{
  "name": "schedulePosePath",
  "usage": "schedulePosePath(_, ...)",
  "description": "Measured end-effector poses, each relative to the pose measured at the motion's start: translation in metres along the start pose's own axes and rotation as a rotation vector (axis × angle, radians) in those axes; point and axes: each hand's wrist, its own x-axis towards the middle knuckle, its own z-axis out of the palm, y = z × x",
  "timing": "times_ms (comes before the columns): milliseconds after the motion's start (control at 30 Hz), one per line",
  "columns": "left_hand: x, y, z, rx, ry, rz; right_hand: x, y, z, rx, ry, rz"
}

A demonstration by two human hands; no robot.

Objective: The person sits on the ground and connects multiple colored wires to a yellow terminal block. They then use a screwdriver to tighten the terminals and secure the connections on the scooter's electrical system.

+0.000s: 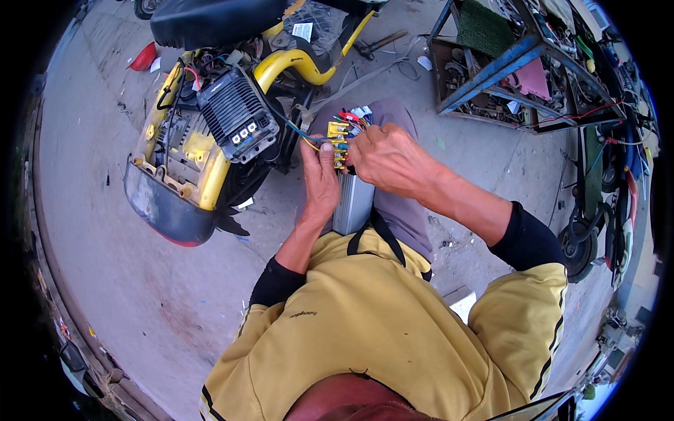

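Observation:
A silver metal box [353, 205] lies lengthwise on my lap, with a row of yellow terminals [338, 130] at its far end. My left hand [321, 181] is closed beside the terminals, its thumb pressed near thin blue and yellow wires [303, 135] that lead in from the left. From the right, my right hand [390, 160] bends over the same terminals with its fingers pinched together. Whatever those fingers hold is hidden behind the hand. Coloured wires with small connectors [359, 114] bunch up just beyond the terminals.
At left stands a partly dismantled yellow vehicle body [214, 175], with a black finned controller [237, 116] resting on it. A hammer [379, 44] lies on the concrete floor. A metal rack [484, 77] full of parts stands at far right, a wheel [579, 254] below it.

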Motion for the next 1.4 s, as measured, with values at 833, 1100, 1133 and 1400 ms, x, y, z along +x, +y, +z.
schedulePosePath(833, 0.008, 0.003, -0.009, 0.151, -0.037, 0.083, 0.004, 0.015, -0.016, 0.27, -0.155, 0.281)
schedulePosePath(1100, 0.018, 0.002, -0.002, 0.279, -0.013, 0.077, -0.004, 0.016, 0.001, 0.121, 0.01, 0.204)
schedulePosePath(1133, 0.018, -0.005, -0.002, 0.274, -0.003, 0.061, -0.004, 0.017, 0.0, 0.103, 0.021, 0.198)
schedulePosePath(1400, 0.019, -0.016, -0.002, 0.32, 0.035, 0.14, 0.002, 0.021, -0.001, -0.02, 0.143, 0.018)
